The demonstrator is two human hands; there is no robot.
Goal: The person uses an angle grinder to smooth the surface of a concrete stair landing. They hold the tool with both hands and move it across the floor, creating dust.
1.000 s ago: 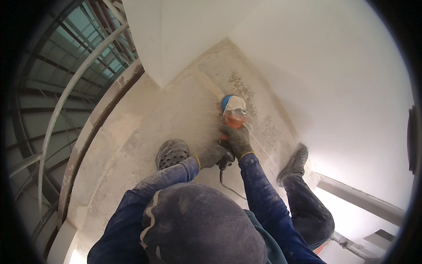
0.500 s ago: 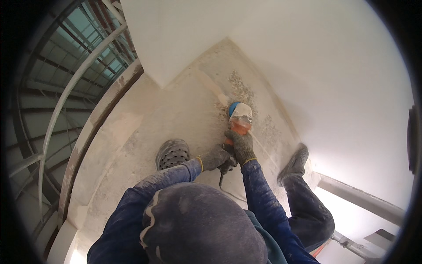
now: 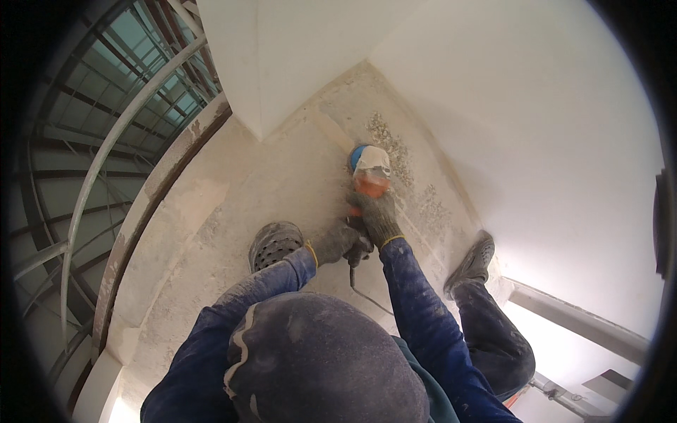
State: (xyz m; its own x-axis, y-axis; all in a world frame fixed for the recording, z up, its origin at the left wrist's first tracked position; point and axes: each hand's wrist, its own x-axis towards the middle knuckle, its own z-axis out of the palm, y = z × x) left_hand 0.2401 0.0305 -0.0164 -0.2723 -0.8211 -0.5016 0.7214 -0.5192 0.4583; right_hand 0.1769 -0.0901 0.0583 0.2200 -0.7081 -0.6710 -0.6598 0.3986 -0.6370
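Observation:
An orange power tool (image 3: 371, 182), with a blue front and a pale, dusty cover, rests on the dusty concrete floor (image 3: 227, 180) beside a rough speckled patch (image 3: 398, 149). My right hand (image 3: 376, 216), in a grey knitted glove, is wrapped round its orange body. Just behind it, my left hand (image 3: 338, 242), also gloved, grips the dark rear end. The tool's cord (image 3: 364, 295) runs down from there behind my head covering. Haze hangs around the tool, and its underside is hidden.
White walls (image 3: 529, 134) meet the floor ahead and at right. A curved edge (image 3: 162, 183) with a metal railing (image 3: 99, 169) borders the left, with grilles beyond it. My grey clogs (image 3: 273, 247) stand either side of the tool. A bright opening (image 3: 536, 317) is at lower right.
The tool and both hands moved down and to the right half a second ago, and are now back up and to the left, slightly beyond where they started.

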